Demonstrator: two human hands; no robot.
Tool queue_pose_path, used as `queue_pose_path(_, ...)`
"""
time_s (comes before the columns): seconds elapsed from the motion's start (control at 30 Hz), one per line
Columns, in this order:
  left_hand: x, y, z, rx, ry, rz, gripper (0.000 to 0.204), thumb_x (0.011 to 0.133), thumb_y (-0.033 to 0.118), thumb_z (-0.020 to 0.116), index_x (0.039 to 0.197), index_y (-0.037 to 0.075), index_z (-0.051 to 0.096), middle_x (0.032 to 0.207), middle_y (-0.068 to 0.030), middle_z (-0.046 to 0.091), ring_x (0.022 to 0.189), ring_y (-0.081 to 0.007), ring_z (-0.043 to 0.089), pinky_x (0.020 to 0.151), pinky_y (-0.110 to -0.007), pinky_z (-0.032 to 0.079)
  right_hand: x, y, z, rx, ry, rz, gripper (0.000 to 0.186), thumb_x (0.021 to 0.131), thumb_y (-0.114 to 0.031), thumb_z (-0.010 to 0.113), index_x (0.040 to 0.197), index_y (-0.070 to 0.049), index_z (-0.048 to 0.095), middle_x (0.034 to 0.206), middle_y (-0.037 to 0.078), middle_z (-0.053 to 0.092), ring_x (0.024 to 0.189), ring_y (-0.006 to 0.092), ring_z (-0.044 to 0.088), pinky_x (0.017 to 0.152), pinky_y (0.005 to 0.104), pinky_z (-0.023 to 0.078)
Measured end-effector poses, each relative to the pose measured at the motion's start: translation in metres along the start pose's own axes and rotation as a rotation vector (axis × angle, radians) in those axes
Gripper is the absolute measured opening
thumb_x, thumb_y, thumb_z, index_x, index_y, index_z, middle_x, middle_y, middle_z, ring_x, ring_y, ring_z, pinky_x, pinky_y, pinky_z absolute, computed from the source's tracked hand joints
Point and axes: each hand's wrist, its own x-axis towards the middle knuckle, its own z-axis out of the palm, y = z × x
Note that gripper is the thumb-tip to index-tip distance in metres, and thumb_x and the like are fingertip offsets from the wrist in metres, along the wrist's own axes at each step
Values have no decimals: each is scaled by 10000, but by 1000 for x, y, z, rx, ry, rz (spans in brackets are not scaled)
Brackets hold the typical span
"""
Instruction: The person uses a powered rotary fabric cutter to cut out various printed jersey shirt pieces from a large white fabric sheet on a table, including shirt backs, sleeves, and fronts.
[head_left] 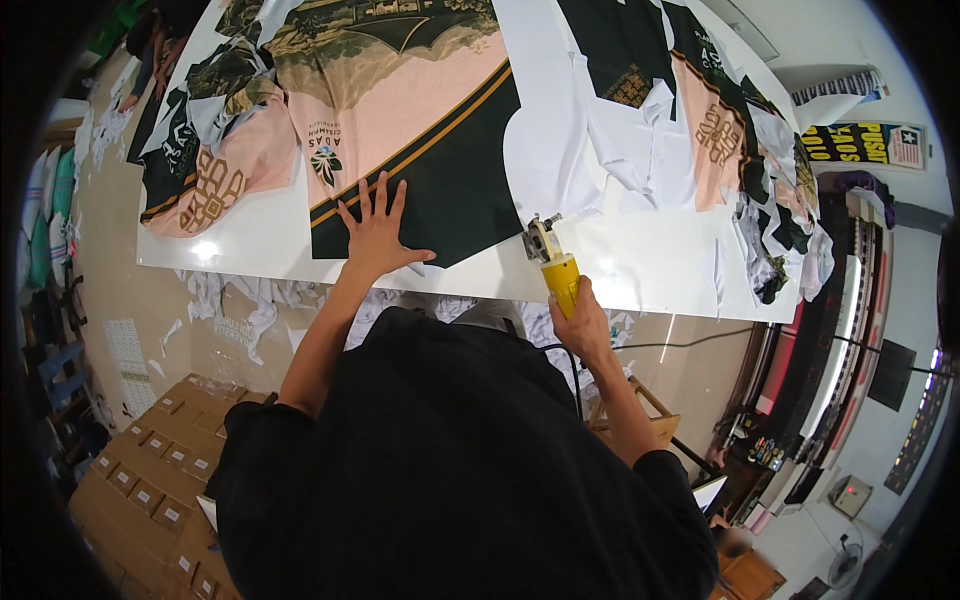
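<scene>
My left hand (376, 238) lies flat with fingers spread on a printed fabric panel (440, 190), pressing its dark green lower part near the table's near edge. The panel is peach above, with a landscape print and gold and black diagonal stripes. In my right hand (583, 325) is a yellow electric rotary fabric cutter (560, 277). The cutter's metal head (541, 238) stands at the right edge of the dark green part, by the white fabric (550, 150). A black cord runs down from the cutter's handle.
Crumpled printed pieces (235, 160) lie on the white table (650, 280) at left, more cut pieces (710, 130) at right. White scraps (262, 300) hang and lie below the near edge. Cardboard boxes (150, 480) stand lower left; another person's arm (150, 60) shows at far left.
</scene>
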Motion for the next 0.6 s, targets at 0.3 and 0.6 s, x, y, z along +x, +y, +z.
queue_pose_path(0.3, -1, 0, -1, 0, -6, -7, 1424, 559, 824, 780, 1664, 168, 167, 1723, -194, 75, 1568, -492, 2, 1114, -829, 52, 7, -5, -1, -23, 36, -89, 507, 944, -284, 668, 1240, 33, 405, 1048, 362, 630, 907, 547, 649, 758, 580, 550)
queue_pose_path(0.6, -1, 0, -3, -14, -10, -7, 1419, 556, 804, 793, 1662, 167, 173, 1722, -192, 80, 1567, -494, 6, 1111, -832, 64, 23, -14, 1, -2, 41, -116, 503, 943, -259, 676, 1229, 47, 397, 963, 394, 631, 866, 578, 633, 749, 587, 529)
